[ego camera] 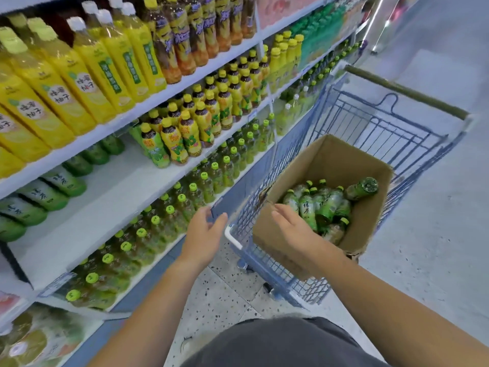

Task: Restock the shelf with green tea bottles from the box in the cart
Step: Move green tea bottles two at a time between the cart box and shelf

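A brown cardboard box (375, 207) stands open in the blue wire cart (375, 128) and holds several green tea bottles (325, 205) lying jumbled. My right hand (293, 229) hovers over the box's near rim, fingers spread, holding nothing. My left hand (205, 234) is open between the cart's corner and the shelf edge, empty too. A white shelf board (105, 207) on the left has a few green tea bottles (53, 192) lying at its back and a wide bare stretch in front.
Yellow drink bottles (79, 80) fill the upper shelves, and small yellow-capped bottles (185, 139) stand further along the same board. Green-capped bottles (164, 223) pack the shelf below. The cart handle (407, 91) points away. Speckled floor (222, 292) lies between me and the cart.
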The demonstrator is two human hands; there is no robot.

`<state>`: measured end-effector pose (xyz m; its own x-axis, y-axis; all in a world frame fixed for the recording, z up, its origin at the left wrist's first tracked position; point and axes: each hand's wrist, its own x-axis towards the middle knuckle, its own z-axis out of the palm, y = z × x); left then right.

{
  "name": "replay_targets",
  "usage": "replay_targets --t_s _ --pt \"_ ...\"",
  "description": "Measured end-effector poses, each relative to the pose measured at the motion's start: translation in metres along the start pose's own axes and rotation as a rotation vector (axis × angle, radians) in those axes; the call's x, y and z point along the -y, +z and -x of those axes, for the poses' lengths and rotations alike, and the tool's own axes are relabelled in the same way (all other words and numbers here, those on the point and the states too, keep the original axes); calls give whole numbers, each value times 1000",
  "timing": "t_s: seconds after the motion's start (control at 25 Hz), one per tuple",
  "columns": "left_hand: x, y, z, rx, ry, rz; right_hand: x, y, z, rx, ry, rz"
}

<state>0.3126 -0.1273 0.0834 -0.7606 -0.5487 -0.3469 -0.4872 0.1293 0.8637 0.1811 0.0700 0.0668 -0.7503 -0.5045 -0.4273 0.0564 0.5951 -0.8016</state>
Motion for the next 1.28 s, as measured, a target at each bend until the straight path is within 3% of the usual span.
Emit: replay_targets --t_s 0.36,0.84,1.04,1.28 --pt "-62 125 -35 245 -34 -70 -69 -109 -9 -126 186 -164" --pt "-83 217 -167 694 -5 -353 -104 -139 -47 -480 488 -299" --pt "-63 250 -220 721 -78 -457 -135 -128 -93 -465 564 -340" --pt "-13 297 -258 606 -265 -616 -190 -126 -156 -373 622 -277"
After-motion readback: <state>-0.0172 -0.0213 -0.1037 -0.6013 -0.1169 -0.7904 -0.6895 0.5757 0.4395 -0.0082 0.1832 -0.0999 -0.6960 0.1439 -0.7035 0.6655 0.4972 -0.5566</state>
